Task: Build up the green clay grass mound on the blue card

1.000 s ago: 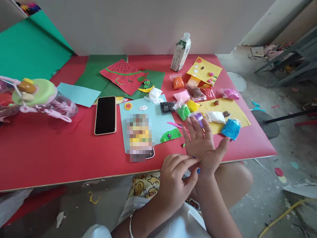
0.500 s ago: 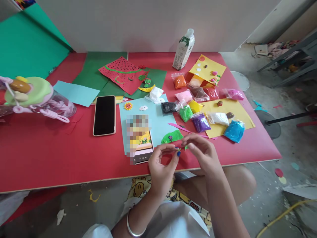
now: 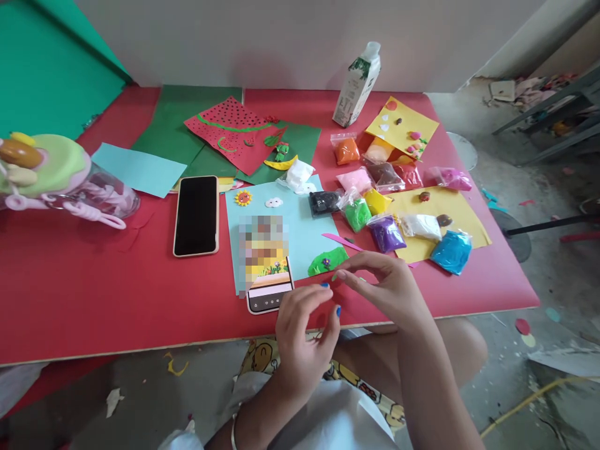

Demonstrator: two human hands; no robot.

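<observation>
My right hand (image 3: 387, 284) pinches a tiny bit of green clay (image 3: 334, 277) between thumb and forefinger, just off the table's front edge area. Beside it my left hand (image 3: 307, 325) has its thumb and fingers apart, with nothing visible between them. Just beyond both hands, a green clay patch with a small purple flower (image 3: 327, 262) lies on the light blue sheet (image 3: 300, 222). A clay sun (image 3: 243, 198) and a white cloud (image 3: 274, 202) are on that sheet too. A lit phone (image 3: 270, 300), partly blurred, rests on its lower left part.
Several bags of coloured clay, among them a purple one (image 3: 387, 234) and a blue one (image 3: 451, 252), lie at the right. A dark phone (image 3: 197, 215) is at the left. A carton bottle (image 3: 357, 84) stands at the back; a clear cup (image 3: 112, 194) lies far left.
My left hand has opened and drawn slightly down and away from my right hand. The green bit now shows at my right fingertips. The view has shifted a little.
</observation>
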